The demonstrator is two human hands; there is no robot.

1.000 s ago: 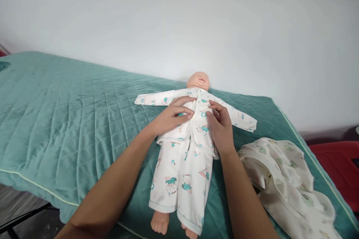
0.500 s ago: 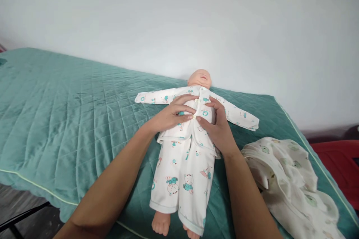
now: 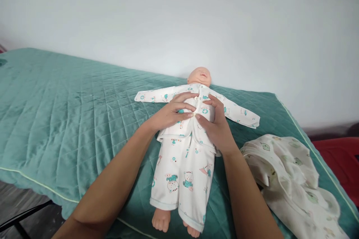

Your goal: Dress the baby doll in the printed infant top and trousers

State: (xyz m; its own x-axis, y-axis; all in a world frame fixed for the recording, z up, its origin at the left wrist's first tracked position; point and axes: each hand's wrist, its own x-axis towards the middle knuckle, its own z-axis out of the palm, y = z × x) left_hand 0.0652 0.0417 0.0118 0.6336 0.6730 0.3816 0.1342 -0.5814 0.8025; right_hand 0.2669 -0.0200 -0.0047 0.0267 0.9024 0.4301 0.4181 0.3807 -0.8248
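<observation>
A doll (image 3: 199, 76) lay face up on a green quilt (image 3: 70, 119), dressed in white printed pants (image 3: 183, 175) and shirt (image 3: 179, 131). The left hand (image 3: 169, 115) and right hand (image 3: 220, 127) touched the shirt's front, thumbs meeting around a button (image 3: 194, 115) (whether either was gripping, I could not tell).

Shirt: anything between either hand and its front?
Nothing visible. The left hand and right hand are both at the shirt front, by a button. The cloth lies off to the right, out of the way.
</observation>
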